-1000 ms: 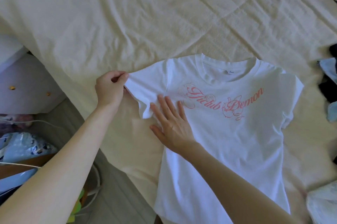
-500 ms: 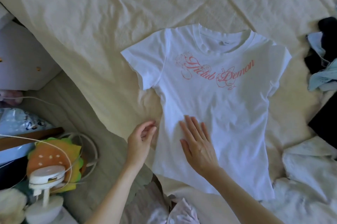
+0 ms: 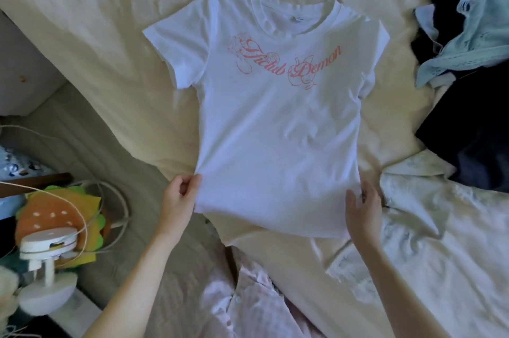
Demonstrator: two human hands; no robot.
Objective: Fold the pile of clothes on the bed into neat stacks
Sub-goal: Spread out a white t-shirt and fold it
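Observation:
A white T-shirt [image 3: 275, 128] with pink script across the chest lies flat, front up, on the cream bed cover [image 3: 110, 35], collar pointing away from me. My left hand [image 3: 179, 197] pinches the shirt's lower left side near the hem. My right hand [image 3: 363, 205] grips the lower right corner of the hem, thumb on top and fingers behind the cloth. More clothes wait at the right: a light blue knit piece [image 3: 468, 43] over black garments [image 3: 473, 123].
A crumpled white cloth [image 3: 440, 241] covers the bed at lower right. A pale pink garment [image 3: 248, 296] lies near the bed's corner. Off the bed's left edge sit a burger-shaped cushion [image 3: 60, 213], a small white stand [image 3: 46, 260] and loose cords.
Both hands slid down the shirt from sleeve and chest to the hem. The right hand went from lying flat on the cloth to gripping the lower right corner; the left took the lower left edge.

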